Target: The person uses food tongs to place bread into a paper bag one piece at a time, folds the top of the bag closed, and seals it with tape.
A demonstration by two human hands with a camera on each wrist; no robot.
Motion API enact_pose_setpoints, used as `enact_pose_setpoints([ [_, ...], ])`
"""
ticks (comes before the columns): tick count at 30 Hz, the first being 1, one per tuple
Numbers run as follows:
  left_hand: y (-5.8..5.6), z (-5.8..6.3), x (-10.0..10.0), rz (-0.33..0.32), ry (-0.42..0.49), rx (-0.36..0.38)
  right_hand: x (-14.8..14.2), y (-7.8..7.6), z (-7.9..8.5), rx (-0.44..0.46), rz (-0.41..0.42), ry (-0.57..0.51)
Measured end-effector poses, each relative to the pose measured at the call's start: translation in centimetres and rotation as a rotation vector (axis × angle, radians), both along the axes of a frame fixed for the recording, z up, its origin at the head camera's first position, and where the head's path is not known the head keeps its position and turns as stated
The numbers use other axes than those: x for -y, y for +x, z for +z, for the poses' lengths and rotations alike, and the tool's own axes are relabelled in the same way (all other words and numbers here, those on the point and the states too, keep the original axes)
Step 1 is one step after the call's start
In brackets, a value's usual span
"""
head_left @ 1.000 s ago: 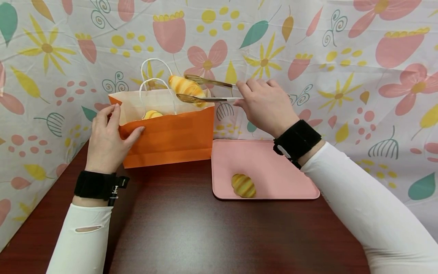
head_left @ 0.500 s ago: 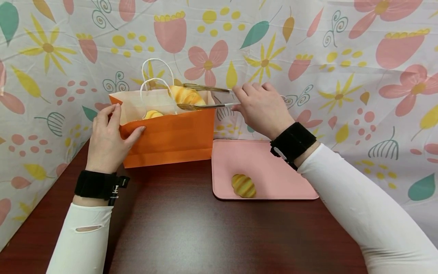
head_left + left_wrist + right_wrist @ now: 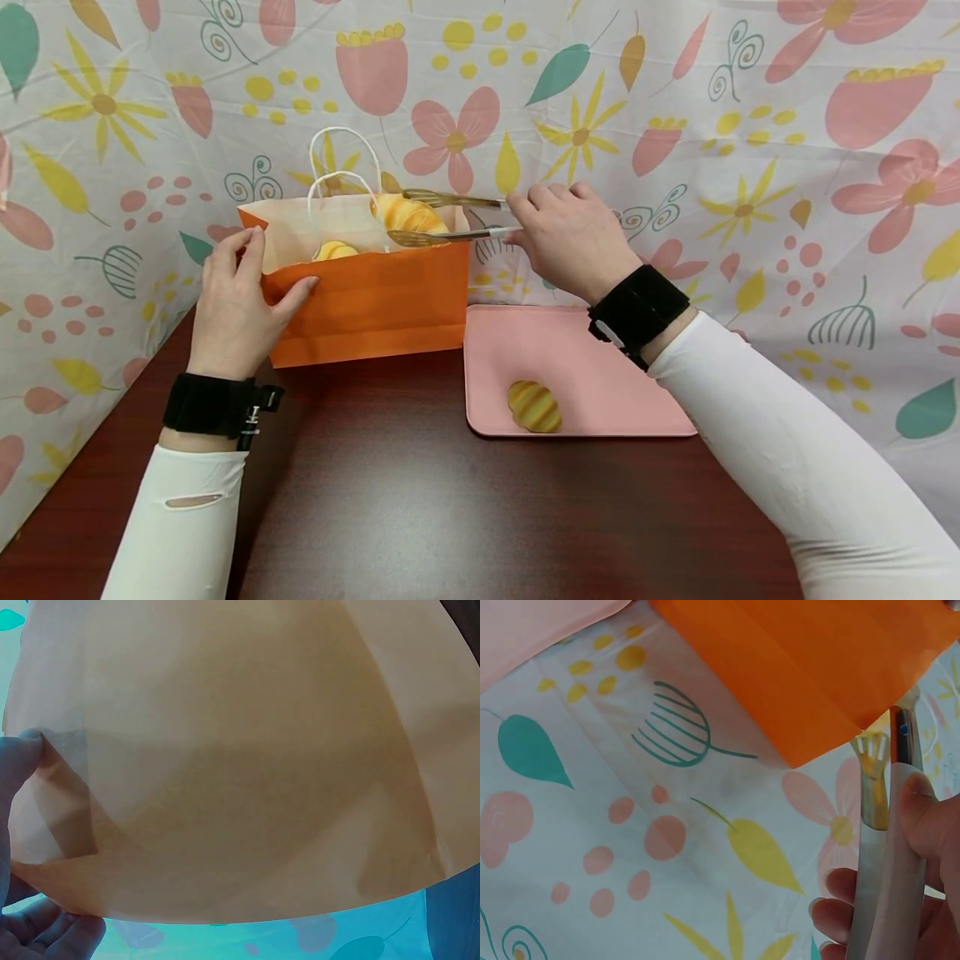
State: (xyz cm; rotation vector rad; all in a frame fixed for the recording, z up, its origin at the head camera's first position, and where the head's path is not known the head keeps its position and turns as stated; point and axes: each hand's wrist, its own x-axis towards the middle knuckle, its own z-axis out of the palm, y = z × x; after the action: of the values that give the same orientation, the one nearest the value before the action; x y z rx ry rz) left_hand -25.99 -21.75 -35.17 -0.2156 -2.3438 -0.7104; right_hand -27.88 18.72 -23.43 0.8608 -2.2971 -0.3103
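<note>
An orange paper bag (image 3: 367, 304) with white handles stands on the table. My left hand (image 3: 236, 308) grips its left rim, the thumb against the front panel. In the left wrist view the fingers (image 3: 64, 934) and thumb sit at the bag's edge. With my right hand (image 3: 573, 242) I hold metal tongs (image 3: 461, 202) by their pale handles, also seen in the right wrist view. Between the tongs' tips is a yellow croissant (image 3: 411, 215), its lower part hidden behind the bag's front rim. Another yellow bread piece (image 3: 335, 250) shows inside the bag at the left.
Right of the bag lies a pink tray (image 3: 615, 392), and a striped oval bread roll (image 3: 534, 407) rests near its front edge. Behind everything hangs a floral cloth (image 3: 750, 208). The dark wooden table (image 3: 390, 500) extends in front.
My right hand has lowered the tongs and croissant into the bag's mouth, the hand shifting slightly left. The left hand has stayed on the rim.
</note>
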Motion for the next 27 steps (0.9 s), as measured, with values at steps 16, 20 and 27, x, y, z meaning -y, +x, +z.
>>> enact_pose_setpoints([
  [16, 0.1, 0.0, -0.1, 0.001, -0.005, 0.01, 1.6, 0.2, 2.6, 0.087, -0.069, 0.12],
  [20, 0.2, 0.0, -0.2, 0.0, -0.005, 0.014, 2.3, 0.2, 3.2, 0.105, -0.11, 0.182],
  [27, 0.2, 0.0, -0.1, 0.004, -0.004, 0.015, 4.2, -0.3, 4.9, 0.165, -0.177, 0.25],
])
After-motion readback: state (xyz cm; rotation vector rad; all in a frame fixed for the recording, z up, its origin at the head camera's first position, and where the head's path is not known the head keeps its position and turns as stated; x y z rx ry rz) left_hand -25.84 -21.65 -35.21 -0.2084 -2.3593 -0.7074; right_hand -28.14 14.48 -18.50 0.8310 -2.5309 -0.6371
